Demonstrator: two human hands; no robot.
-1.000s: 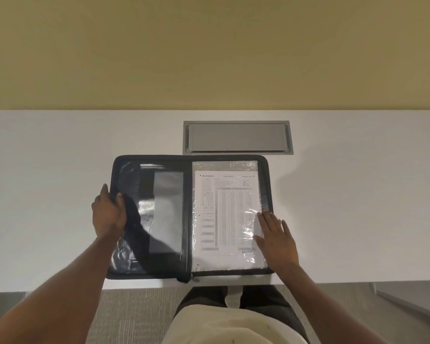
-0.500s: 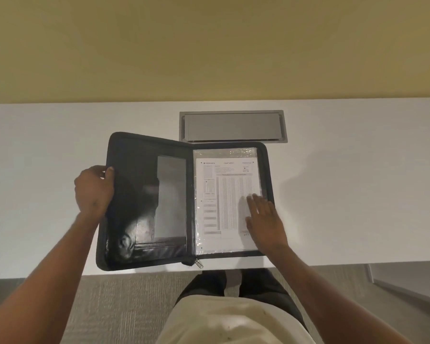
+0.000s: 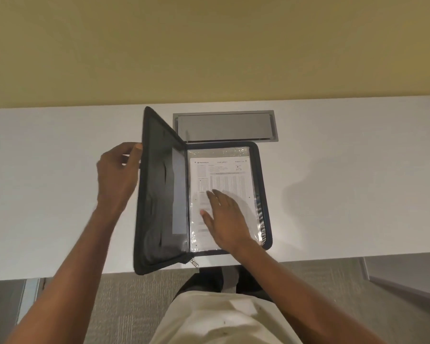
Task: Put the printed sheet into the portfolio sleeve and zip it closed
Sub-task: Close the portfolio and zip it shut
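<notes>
A black zip portfolio (image 3: 263, 184) lies at the near edge of the white table. Its right half is flat and holds a clear plastic sleeve with the printed sheet (image 3: 224, 175) inside. The left cover (image 3: 159, 194) stands lifted, close to upright. My left hand (image 3: 117, 175) grips that cover's outer edge near the top. My right hand (image 3: 226, 219) rests flat, fingers spread, on the sleeve over the lower part of the sheet. The zipper pull (image 3: 194, 262) hangs at the bottom of the spine.
A grey cable-box lid (image 3: 225, 126) is set into the white table (image 3: 345, 182) just behind the portfolio. A yellow wall stands behind the table. The portfolio's bottom corner hangs over the table's near edge above grey carpet.
My left hand has raised the left cover from flat on the table to nearly upright. My right hand slid left from the sleeve's right edge onto the sheet.
</notes>
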